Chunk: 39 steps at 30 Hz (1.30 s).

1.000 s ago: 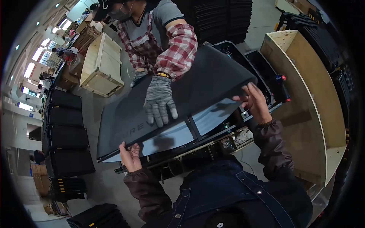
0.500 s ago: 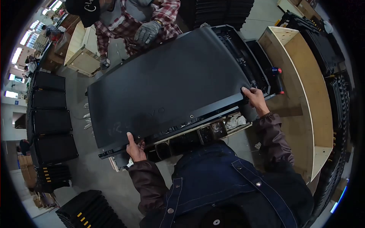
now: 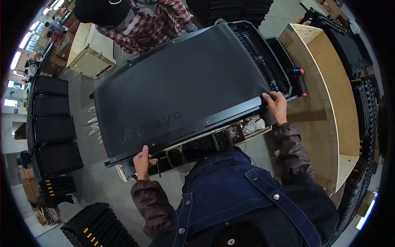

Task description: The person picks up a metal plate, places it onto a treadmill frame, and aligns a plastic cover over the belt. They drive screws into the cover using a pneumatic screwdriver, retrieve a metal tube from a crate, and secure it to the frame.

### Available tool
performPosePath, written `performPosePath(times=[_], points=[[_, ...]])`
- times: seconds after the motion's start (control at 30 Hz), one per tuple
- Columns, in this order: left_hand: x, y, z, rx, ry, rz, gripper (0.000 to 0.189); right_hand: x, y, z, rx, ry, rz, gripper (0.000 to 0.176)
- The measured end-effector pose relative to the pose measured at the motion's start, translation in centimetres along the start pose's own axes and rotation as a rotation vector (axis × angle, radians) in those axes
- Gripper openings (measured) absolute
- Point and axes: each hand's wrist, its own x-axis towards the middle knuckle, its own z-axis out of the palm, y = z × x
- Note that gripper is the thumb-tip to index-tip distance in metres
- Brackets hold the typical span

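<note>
The left hand point(image 3: 142, 158) has its grip closed on the near-left edge of the black panel point(image 3: 181, 90), thumb on top and fingers curled under. The right hand point(image 3: 275, 105) wraps its grip over the near-right corner. The panel stretches away from both grips, lying across the black frame point(image 3: 263, 53) beneath it. A co-worker in a checked shirt point(image 3: 148, 24) stands at its far edge.

With the load this wide, the two grips probably do best at the same height, so the near edge comes down level. The fingers under the left grip look at risk of being pinched against the frame, so they should slide out before contact. A cordless drill point(image 3: 299, 80) lies just beyond the right grip, so that corner needs clearance.
</note>
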Motion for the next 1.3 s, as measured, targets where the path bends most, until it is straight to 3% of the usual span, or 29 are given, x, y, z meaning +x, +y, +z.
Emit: performPosePath(times=[0.1,0.2,0.3,0.33,0.37,0.47,0.57,0.67,0.73,0.8,0.83,0.9,0.93,0.97,1.03,1.13,1.2,1.23,1.27,1.3], points=[[-1.9,0.3,0.2,0.117,-0.099,0.043,0.053,-0.4,-1.3,-0.1,-0.021,0.064,0.052,0.044],[-1.6,-0.7,-0.3,0.114,0.042,-0.005,0.054,-0.7,-2.4,-0.2,-0.141,0.024,0.031,0.044],[-0.2,-1.7,-0.6,-0.744,0.13,-0.08,0.079,-0.6,-2.9,-0.5,-0.22,-0.01,-0.002,0.044],[1.6,-3.6,-1.6,-0.74,0.131,-0.084,0.079,-0.5,-2.9,-0.4,-0.187,-0.016,-0.013,0.044],[4.2,-6.6,-2.7,-0.467,0.124,0.336,0.077,-0.2,-2.8,-0.4,-0.153,-0.019,-0.025,0.043],[7.1,-8.1,-2.4,-0.176,0.174,0.631,0.082,0.6,-2.1,-0.4,-0.113,-0.064,0.042,0.044],[10.1,-8.9,-2.3,-0.594,0.143,0.676,0.07,0.9,-1.8,0.0,-0.112,-0.095,0.096,0.045],[7.9,-6.0,-1.8,-0.585,0.1,0.598,0.066,1.3,-2.0,0.0,-0.105,-0.102,0.12,0.045],[6.1,-4.2,-0.4,-0.68,0.174,0.5,0.07,1.3,-2.1,-0.2,-0.088,-0.141,0.154,0.044],[3.4,-1.4,1.0,-0.889,0.173,0.329,0.072,0.9,-1.2,-0.6,-0.054,-0.148,0.055,0.041],[2.8,-0.4,1.9,-1.055,0.151,0.181,0.072,0.0,0.2,-0.1,0.025,0.011,-0.127,0.03],[3.8,-2.2,1.5,-0.852,0.219,0.301,0.077,-2.6,0.0,-1.9,0.296,0.034,-0.157,0.023],[4.5,-2.1,1.3,-0.867,0.25,0.248,0.076,-4.6,0.3,-3.2,0.295,0.018,-0.142,0.017],[5.1,-1.9,1.0,-0.882,0.282,0.194,0.075,-6.7,2.7,-3.9,0.443,-0.143,0.045,0.022],[5.6,-2.3,1.2,-0.832,0.306,0.304,0.07,-10.2,6.3,-5.9,0.433,-0.639,0.481,0.028],[7.5,-3.3,-1.1,-0.893,0.274,0.195,0.066,-14.5,16.9,-4.6,0.203,-0.938,0.904,0.032],[8.5,-4.3,-2.6,-0.865,0.254,0.245,0.068,-16.8,24.7,-2.2,0.326,-0.686,0.959,0.037],[8.3,-4.6,-3.0,-0.815,0.165,0.217,0.067,-16.4,26.4,-1.0,0.464,-0.398,1.14,0.041],[7.6,-4.8,-3.9,-0.761,0.087,0.191,0.067,-16.1,29.2,0.1,0.494,-0.219,1.127,0.046],[5.9,-3.5,-3.2,-0.664,0.233,0.065,0.066,-15.1,31.9,1.1,0.526,-0.051,1.103,0.05]])
